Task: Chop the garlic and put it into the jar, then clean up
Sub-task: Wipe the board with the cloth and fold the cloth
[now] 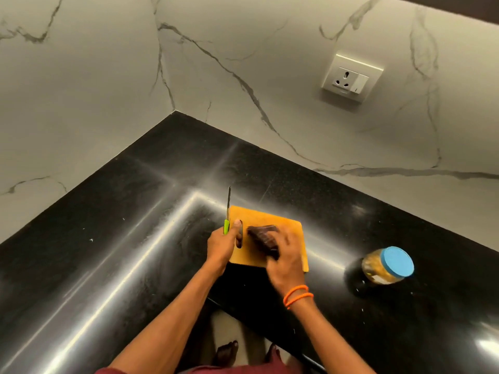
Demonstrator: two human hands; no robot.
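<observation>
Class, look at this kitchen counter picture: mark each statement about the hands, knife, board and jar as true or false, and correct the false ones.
1. The left hand grips a knife with a green handle. True.
2. The jar stands open with no lid. False: a blue lid covers it.
3. The right hand is over the yellow cutting board. True.
4. The jar sits on the cutting board. False: it is on the black counter, apart from the board, to its right.
5. The knife blade points toward the person. False: it points away, toward the wall.
</observation>
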